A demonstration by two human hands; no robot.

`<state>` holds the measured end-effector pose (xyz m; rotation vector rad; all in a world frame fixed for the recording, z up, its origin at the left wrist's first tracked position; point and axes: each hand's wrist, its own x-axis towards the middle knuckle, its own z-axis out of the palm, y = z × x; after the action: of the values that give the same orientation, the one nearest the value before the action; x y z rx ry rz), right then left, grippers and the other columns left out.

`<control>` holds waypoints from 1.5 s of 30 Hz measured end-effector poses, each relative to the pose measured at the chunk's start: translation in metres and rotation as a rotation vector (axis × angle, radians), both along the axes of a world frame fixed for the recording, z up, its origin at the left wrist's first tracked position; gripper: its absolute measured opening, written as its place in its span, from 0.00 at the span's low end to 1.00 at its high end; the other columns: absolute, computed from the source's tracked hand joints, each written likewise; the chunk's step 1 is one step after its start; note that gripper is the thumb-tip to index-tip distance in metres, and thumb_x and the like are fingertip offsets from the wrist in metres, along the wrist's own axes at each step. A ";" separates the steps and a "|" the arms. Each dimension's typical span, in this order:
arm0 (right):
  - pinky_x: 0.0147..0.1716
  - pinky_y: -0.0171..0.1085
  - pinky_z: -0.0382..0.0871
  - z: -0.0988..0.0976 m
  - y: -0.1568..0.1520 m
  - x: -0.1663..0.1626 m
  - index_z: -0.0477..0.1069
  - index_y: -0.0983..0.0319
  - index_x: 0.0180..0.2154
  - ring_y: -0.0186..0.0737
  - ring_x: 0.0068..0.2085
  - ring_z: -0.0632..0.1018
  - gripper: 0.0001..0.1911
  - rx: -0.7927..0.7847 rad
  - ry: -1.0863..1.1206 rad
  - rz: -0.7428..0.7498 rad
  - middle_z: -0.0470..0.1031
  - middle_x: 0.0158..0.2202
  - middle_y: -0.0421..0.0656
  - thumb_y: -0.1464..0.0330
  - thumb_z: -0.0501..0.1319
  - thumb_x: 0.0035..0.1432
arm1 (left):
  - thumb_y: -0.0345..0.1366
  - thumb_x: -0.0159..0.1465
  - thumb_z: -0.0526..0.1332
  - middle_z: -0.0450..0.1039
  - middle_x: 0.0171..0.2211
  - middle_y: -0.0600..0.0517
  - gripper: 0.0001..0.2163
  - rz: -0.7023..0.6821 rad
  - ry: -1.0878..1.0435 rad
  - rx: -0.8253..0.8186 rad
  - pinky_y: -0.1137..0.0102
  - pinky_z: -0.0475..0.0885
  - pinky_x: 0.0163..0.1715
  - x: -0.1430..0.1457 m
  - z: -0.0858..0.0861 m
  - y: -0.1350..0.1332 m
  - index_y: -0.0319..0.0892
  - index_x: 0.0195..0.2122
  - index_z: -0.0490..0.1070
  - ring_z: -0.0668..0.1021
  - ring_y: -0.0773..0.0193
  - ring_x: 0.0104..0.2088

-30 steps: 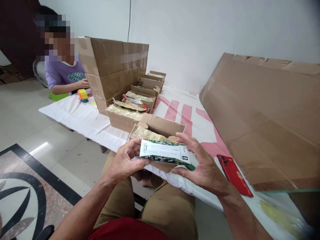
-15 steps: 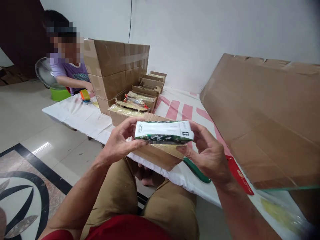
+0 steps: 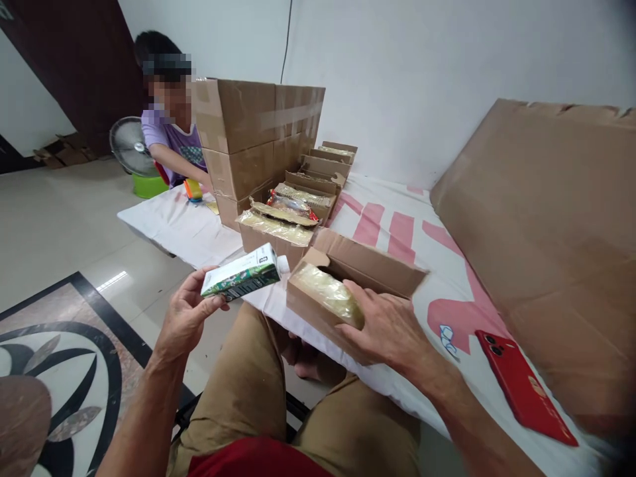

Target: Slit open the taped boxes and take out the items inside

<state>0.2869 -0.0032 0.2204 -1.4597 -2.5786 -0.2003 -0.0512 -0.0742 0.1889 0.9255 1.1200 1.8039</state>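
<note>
My left hand (image 3: 191, 308) is closed round one end of a white and green drink carton (image 3: 243, 273). The carton lies tilted on its side over the table's front edge, its white cap pointing right. Over an open cardboard box (image 3: 318, 311), my right hand (image 3: 385, 324) has its fingers and thumb curled on the end of a yellowish package in clear plastic (image 3: 325, 291) inside. The fingertips are partly hidden within the box.
More open boxes (image 3: 278, 238) with wrapped packages stretch back beside a stack of taped cartons (image 3: 248, 126). A red phone (image 3: 527, 387) lies at right, near a large cardboard sheet (image 3: 546, 232). A person (image 3: 173, 146) sits at the table's far left.
My right hand has let go of the drink carton and moved down to the wrapped package in the box. My left hand has carried the carton left and turned it, showing its cap.
</note>
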 end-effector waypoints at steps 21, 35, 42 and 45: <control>0.44 0.47 0.80 0.011 -0.018 -0.070 0.67 0.58 0.62 0.46 0.41 0.82 0.25 -0.015 0.761 0.172 0.81 0.46 0.47 0.63 0.63 0.66 | 0.38 0.54 0.78 0.79 0.44 0.48 0.28 -0.237 0.197 0.140 0.68 0.80 0.43 0.013 0.027 0.030 0.43 0.54 0.73 0.81 0.60 0.43; 0.38 0.41 0.76 -0.082 0.010 -0.132 0.66 0.63 0.58 0.44 0.40 0.81 0.25 -0.340 0.825 0.016 0.78 0.48 0.50 0.64 0.60 0.60 | 0.35 0.48 0.77 0.74 0.50 0.47 0.29 -0.360 0.389 -0.148 0.71 0.75 0.37 -0.054 -0.021 0.095 0.41 0.51 0.71 0.78 0.65 0.38; 0.42 0.43 0.75 -0.121 0.041 -0.152 0.69 0.63 0.53 0.43 0.36 0.79 0.21 -0.356 0.709 -0.091 0.79 0.48 0.52 0.66 0.59 0.58 | 0.38 0.47 0.74 0.75 0.47 0.46 0.31 -0.320 0.400 -0.222 0.69 0.74 0.37 -0.057 -0.081 0.121 0.40 0.53 0.71 0.77 0.65 0.35; 0.42 0.43 0.74 -0.124 0.054 -0.155 0.70 0.64 0.52 0.45 0.36 0.79 0.19 -0.340 0.651 -0.127 0.80 0.46 0.52 0.66 0.59 0.59 | 0.37 0.47 0.71 0.78 0.48 0.45 0.31 -0.310 0.414 -0.214 0.67 0.74 0.40 -0.055 -0.089 0.143 0.39 0.54 0.73 0.79 0.59 0.41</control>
<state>0.1320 0.0512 0.0959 -1.4700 -2.0468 0.6234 -0.1067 0.0687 0.0998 1.2972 1.3081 1.2469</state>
